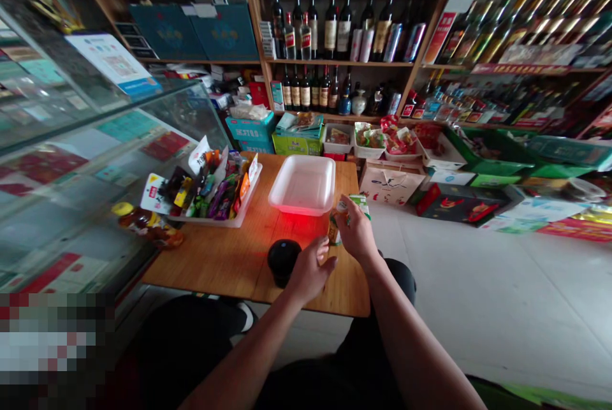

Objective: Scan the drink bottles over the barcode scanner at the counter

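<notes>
Now | right hand (356, 231) grips snack packet (340, 219) | left hand (308, 273) open | white tub (303, 185) empty | tray (239, 212) holds snacks

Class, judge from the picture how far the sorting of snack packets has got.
Done: nothing visible; the white tub holds nothing. In hand: the right hand holds one snack packet; the left hand rests by the black scanner. Left: the full tray of packets.

We count two hands — our left hand (310, 270) and our right hand (354, 226) — over one wooden table (215, 257). On it sit two white trays — one empty tray (303, 185) far right, one snack-filled tray (213, 196) far left — plus one black round device (283, 258) near us and one amber bottle (146, 225) left. One small packet (337, 222).
</notes>
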The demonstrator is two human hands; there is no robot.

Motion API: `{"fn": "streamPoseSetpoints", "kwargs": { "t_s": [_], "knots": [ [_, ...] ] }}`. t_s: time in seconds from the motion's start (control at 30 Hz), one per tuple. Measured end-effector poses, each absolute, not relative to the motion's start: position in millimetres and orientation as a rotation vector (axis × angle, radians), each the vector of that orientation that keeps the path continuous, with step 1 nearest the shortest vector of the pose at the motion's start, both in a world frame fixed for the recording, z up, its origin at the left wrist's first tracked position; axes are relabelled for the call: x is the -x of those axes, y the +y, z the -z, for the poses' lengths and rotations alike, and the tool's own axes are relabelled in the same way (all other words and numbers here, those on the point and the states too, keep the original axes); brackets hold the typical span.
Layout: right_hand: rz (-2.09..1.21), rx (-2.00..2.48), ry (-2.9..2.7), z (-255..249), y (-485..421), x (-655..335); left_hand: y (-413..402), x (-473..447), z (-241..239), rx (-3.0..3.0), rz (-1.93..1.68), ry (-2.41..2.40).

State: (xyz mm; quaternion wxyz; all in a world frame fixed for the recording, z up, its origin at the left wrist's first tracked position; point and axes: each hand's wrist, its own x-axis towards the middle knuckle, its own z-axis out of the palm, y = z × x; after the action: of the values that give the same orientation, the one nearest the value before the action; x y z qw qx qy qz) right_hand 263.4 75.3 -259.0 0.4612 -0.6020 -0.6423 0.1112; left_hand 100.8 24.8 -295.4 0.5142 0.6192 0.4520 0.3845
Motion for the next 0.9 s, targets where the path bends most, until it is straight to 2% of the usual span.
{"fn": "streamPoseSetpoints", "kwargs": {
  "t_s": [0.3,0.53,0.7,0.9],
  "knots": [
    [-0.248,1.608,-1.555,247.7,70.4,-271.5,24.3,-101.1,305.3,-1.332,-0.827,1.090],
    [-0.258,1.515,-1.390,195.9,53.8,-269.2,29.0,-108.9,302.4,-1.102,-0.939,1.116],
    [-0.310,1.418,-1.191,170.8,48.6,-269.4,37.3,-104.7,276.1,-1.010,-1.052,1.063],
    [-0.409,1.289,-1.016,170.8,54.1,-271.7,48.7,-78.2,232.5,-1.144,-1.200,0.875]
  ]
}}
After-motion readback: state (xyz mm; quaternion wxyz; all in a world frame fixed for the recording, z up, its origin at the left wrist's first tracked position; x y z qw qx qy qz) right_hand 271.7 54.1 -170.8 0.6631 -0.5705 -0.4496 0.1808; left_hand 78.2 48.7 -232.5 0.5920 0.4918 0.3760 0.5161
